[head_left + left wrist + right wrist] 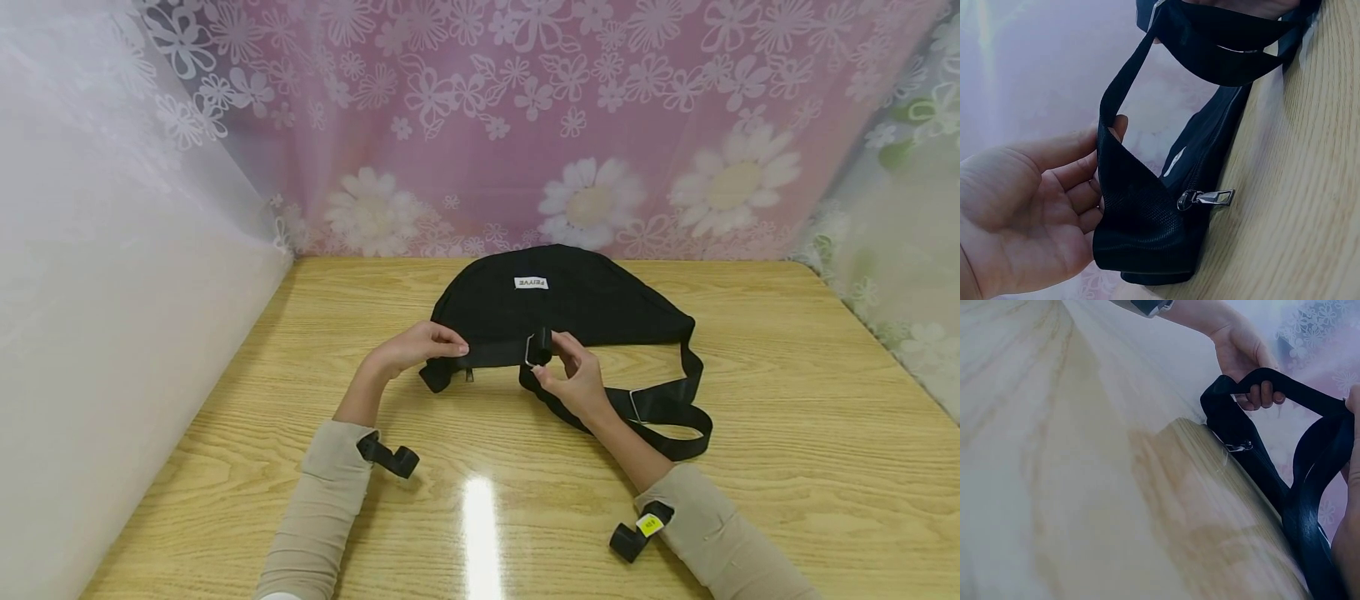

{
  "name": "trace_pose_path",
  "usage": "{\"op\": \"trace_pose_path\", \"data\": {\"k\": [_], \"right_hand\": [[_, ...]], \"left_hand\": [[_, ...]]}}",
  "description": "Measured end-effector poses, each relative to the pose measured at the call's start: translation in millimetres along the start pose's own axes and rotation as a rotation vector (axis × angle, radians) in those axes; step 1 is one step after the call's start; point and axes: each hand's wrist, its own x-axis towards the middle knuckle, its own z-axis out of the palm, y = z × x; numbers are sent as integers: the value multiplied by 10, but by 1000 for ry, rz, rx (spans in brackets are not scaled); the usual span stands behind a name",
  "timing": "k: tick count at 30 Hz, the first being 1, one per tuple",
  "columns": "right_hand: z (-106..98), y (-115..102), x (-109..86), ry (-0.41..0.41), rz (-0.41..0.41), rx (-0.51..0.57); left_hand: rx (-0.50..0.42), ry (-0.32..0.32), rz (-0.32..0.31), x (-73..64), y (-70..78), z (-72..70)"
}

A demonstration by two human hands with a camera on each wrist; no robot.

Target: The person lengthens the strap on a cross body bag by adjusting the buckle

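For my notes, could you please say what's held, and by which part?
The bag strap: left hand near the zip pull, right hand at a buckle.

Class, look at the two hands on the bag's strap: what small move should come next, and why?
Probably the right hand should ease the metal buckle slightly along the strap. That hand already holds the strap at the buckle, while the left hand pinches it near one end of the bag, which would steady it.
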Motion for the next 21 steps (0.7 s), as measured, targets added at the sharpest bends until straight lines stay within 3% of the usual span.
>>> {"op": "trace_pose_path", "data": {"k": [9,21], "right_hand": [[-5,4,-4,2,-23,-3],[-23,30,-1,30,-46,17]], "left_hand": [[15,17,-14,-29,-19,-51],[19,59,-33,-134,-104,-233]]}}
